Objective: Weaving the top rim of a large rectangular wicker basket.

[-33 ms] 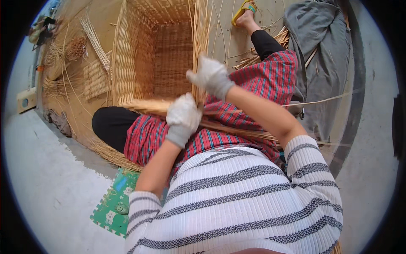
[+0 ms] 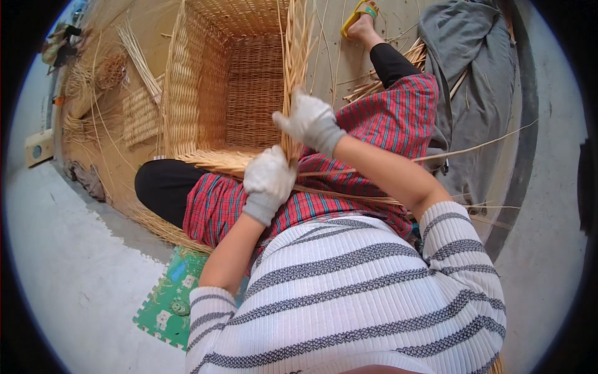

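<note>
A large rectangular wicker basket (image 2: 194, 81) stands before me, its open top toward me and its woven bottom visible. At its near right corner my left hand (image 2: 269, 174), in a white work glove, is closed on the rim. Just above it my gloved right hand (image 2: 308, 121) is curled over the right rim, the thumb pointing left over the opening. Its fingertips are partly hidden by the hand and the wicker. Long loose wicker strands (image 2: 461, 151) run from this corner to the right, under my right forearm.
A woven wicker panel (image 2: 140, 116) and a bundle of pale rods (image 2: 138, 59) lie left of the basket. Grey cloth (image 2: 467, 68) covers more rods at the right. My leg in a yellow slipper (image 2: 358, 17) stretches beyond the basket. A green foam mat (image 2: 171, 302) lies lower left.
The basket's near rim has dropped slightly toward me. My left hand has lowered a little, the right hand has shifted slightly, and the loose strands at the right have swung upward.
</note>
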Demonstrator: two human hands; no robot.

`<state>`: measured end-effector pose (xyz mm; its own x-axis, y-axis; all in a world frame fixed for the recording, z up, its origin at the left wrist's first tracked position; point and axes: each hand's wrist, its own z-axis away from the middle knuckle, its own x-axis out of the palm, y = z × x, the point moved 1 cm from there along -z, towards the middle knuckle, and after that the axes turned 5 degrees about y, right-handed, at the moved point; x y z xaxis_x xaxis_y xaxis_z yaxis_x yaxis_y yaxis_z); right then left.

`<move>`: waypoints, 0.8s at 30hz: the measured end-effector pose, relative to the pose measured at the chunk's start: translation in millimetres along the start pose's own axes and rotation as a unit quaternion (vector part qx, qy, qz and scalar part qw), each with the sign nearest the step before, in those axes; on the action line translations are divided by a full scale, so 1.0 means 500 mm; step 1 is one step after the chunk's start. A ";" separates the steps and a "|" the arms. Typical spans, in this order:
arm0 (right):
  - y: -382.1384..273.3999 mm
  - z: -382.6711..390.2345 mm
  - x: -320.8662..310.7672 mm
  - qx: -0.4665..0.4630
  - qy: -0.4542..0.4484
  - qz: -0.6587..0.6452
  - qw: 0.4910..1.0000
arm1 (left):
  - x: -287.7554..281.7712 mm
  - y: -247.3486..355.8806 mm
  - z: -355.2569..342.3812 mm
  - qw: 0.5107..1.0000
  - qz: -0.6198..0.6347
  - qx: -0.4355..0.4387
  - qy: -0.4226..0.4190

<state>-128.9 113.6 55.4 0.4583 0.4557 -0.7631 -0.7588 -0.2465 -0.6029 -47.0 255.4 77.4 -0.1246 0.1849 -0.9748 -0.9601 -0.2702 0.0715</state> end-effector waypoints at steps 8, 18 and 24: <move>0.046 0.043 -0.001 0.042 0.010 -0.186 0.982 | -0.017 0.000 0.067 0.982 0.131 -0.023 0.135; 0.004 0.187 0.056 -0.072 -0.039 -0.075 0.994 | -0.028 -0.068 0.076 0.973 0.223 0.045 0.034; -0.009 0.169 0.043 -0.005 -0.123 -0.066 0.990 | -0.053 -0.065 0.049 0.970 0.217 0.100 -0.045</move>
<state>-154.6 196.9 61.6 0.4247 0.6791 -0.5987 -0.6954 -0.1788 -0.6961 -18.7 282.6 105.9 -0.5402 0.1791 -0.8223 -0.8409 -0.1548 0.5186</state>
